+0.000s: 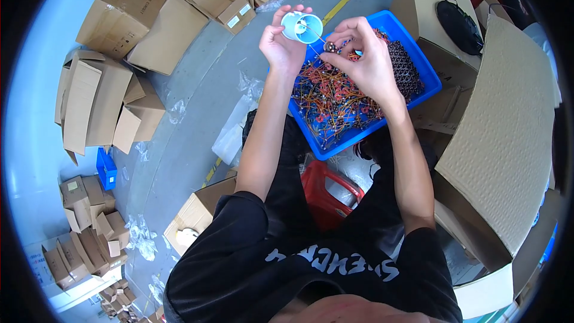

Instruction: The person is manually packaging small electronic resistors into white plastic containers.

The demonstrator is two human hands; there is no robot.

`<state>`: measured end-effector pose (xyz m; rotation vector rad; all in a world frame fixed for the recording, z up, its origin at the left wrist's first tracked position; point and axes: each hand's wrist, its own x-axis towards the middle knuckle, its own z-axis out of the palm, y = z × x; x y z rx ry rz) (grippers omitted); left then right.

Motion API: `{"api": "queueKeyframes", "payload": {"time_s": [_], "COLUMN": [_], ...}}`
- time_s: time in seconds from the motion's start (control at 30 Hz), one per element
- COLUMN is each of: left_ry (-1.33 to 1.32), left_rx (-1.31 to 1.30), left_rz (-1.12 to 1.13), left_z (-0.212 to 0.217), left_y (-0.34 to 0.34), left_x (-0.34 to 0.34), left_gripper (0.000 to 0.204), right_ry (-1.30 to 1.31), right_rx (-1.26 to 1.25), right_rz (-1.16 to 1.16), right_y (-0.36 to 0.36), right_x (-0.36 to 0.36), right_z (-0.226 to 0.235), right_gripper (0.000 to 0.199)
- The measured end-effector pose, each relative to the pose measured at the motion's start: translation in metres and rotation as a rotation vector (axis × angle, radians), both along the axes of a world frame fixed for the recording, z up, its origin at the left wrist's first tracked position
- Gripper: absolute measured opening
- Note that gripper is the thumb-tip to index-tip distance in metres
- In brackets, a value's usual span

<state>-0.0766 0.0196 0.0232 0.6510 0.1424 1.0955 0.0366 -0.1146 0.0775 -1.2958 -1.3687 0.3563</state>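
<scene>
My left hand [281, 45] is wrapped round a light blue plastic cup-shaped housing [313, 34], whose open end faces right. Between the thumb and fingers of my right hand [369, 63] is a small dark round wound coil [330, 47] with copper-coloured spots. A thin wire runs from the coil into the mouth of the housing; where it ends inside is hidden. Below both hands stands a blue plastic bin [326, 152]. It holds a tangle of small parts with orange and red wires [335, 98], and dark round coils [405, 69] packed in rows at its right.
Opened cardboard boxes [113, 98] line the floor at the left and far side. A large carton [502, 125] stands close by my right arm, with a black bag [459, 24] on cardboard beyond it. A red stool [323, 194] is between my legs. Clear plastic wrap [142, 236] litters the floor.
</scene>
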Motion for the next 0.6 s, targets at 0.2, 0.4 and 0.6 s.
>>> {"api": "queueKeyframes", "payload": {"time_s": [0.2,0.4,0.6], "left_ry": [0.051,0.021,-0.173], "left_rx": [0.06,0.154,-0.034], "left_rz": [-0.119,-0.19,-0.376], "left_z": [0.006,0.011,0.018], "left_y": [-0.016,-0.02,-0.028], "left_x": [0.011,0.01,0.015], "left_gripper": [0.053,0.062,0.057], "right_ry": [-0.013,0.112,0.143], "right_rx": [0.022,-0.022,0.149], "right_rz": [-0.205,-0.251,-0.176], "right_y": [0.007,0.008,0.012], "right_x": [-0.007,-0.011,-0.01], "right_z": [-0.007,0.003,-0.003], "right_gripper": [0.028,0.021,0.019]}}
